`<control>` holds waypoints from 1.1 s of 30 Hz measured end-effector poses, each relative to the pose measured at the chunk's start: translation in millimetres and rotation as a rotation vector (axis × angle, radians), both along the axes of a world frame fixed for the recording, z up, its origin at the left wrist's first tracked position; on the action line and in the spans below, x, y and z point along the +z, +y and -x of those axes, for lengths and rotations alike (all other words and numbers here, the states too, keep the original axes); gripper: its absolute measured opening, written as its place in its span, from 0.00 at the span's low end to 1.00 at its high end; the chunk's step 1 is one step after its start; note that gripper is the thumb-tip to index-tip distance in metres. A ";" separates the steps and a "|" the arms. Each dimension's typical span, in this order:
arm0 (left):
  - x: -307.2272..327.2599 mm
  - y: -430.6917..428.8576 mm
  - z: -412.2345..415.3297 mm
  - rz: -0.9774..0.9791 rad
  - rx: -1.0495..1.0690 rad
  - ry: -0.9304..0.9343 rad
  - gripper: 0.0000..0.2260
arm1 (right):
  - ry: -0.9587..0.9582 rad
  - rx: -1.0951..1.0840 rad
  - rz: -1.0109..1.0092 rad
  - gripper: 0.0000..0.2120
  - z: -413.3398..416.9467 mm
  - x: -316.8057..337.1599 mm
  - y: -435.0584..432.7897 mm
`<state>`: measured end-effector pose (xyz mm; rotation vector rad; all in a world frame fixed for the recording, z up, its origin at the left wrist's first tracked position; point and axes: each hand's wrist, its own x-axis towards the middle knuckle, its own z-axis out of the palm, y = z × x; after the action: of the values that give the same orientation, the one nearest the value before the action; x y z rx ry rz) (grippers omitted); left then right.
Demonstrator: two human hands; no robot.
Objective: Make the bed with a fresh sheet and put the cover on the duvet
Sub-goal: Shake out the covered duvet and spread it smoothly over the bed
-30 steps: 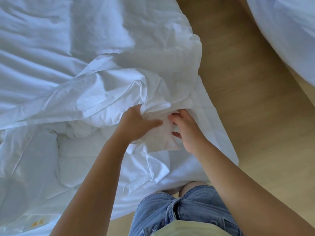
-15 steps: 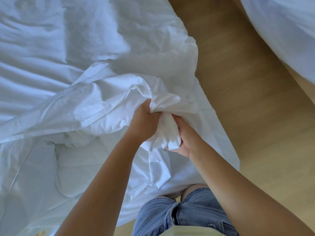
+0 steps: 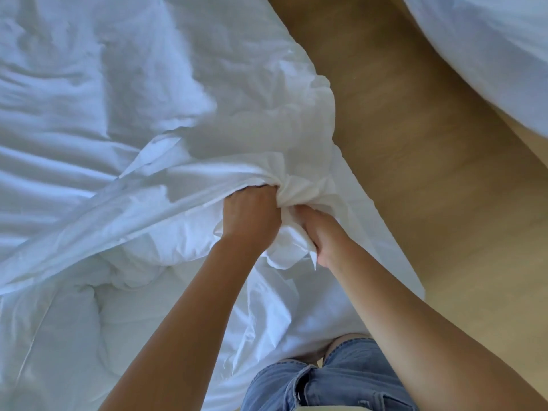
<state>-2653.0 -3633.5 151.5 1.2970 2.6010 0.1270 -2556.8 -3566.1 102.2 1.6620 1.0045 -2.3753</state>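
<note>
White sheet [image 3: 89,69] fills the upper left of the frame and lies fairly flat on the bed with soft creases, so the sheet step looks done, though its tucked edges are out of view. A wooden floor [image 3: 430,173] runs down the right side, with more white bedding [image 3: 489,48] in the upper right corner.

The duvet cover [image 3: 148,209], thin and wrinkled, sweeps from the left edge toward the centre, where it is drawn into a tight bunch. Below it, in the lower left, the puffy duvet [image 3: 142,262] lies crumpled and largely bare. By that, covering it seems to be at an early stage, with most of the duvet left to go in and the whole to be spread and smoothed.

At the centre the left hand [image 3: 252,215] is clenched round the gathered cover. Just beside it on the right, the right hand [image 3: 323,235] grasps a wad of white fabric. Whether that wad is a duvet corner or more cover cannot be told.
</note>
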 end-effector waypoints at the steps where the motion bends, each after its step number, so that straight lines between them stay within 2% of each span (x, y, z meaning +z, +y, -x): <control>1: -3.6 -1.3 2.2 0.026 -0.010 0.003 0.07 | 0.001 0.035 0.030 0.14 1.1 -0.3 0.2; 6: -14.9 -5.1 13.1 0.059 0.025 -0.123 0.04 | 0.094 -0.072 0.187 0.04 1.7 -5.2 6.7; 9: -21.3 -8.1 15.3 0.205 -0.058 -0.218 0.11 | 0.150 -0.174 0.224 0.08 3.5 -7.8 9.6; 11: -27.1 -8.5 15.3 0.327 -0.131 -0.251 0.12 | 0.157 -0.145 0.187 0.10 6.2 -6.8 4.7; 14: -36.3 -7.8 15.0 0.388 -0.187 -0.201 0.07 | 0.173 -0.102 0.125 0.14 6.0 -10.2 -7.9; 16: -41.5 -9.6 16.7 0.404 -0.212 -0.127 0.09 | 0.166 -0.131 0.109 0.16 3.4 -14.1 -13.8; 19: -43.7 -15.8 19.1 0.426 -0.268 -0.048 0.10 | 0.087 -0.188 0.121 0.12 -4.8 -18.0 -18.9; 21: -40.0 -17.8 20.3 0.336 -0.183 -0.137 0.08 | 0.091 -0.280 0.196 0.12 -13.5 -19.8 -22.9; 24: -23.2 -12.9 19.1 0.091 0.028 -0.378 0.06 | 0.195 -0.363 0.319 0.18 -22.0 -15.5 -34.6; 28: 4.1 -7.5 18.0 -0.129 0.290 -0.645 0.07 | 0.338 -0.302 0.271 0.19 -18.9 2.0 -43.4; 30: 14.2 -7.3 17.0 -0.213 0.433 -0.816 0.10 | 0.276 -0.291 0.186 0.16 -12.7 12.5 -37.8; 33: 26.6 -4.6 16.7 -0.296 0.529 -0.986 0.12 | 0.038 -0.204 -0.084 0.12 -4.0 16.0 -32.9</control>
<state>-2669.7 -3638.1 178.1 0.3597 1.9745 0.9841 -2552.8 -3599.0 118.2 1.8377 0.9973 -2.5321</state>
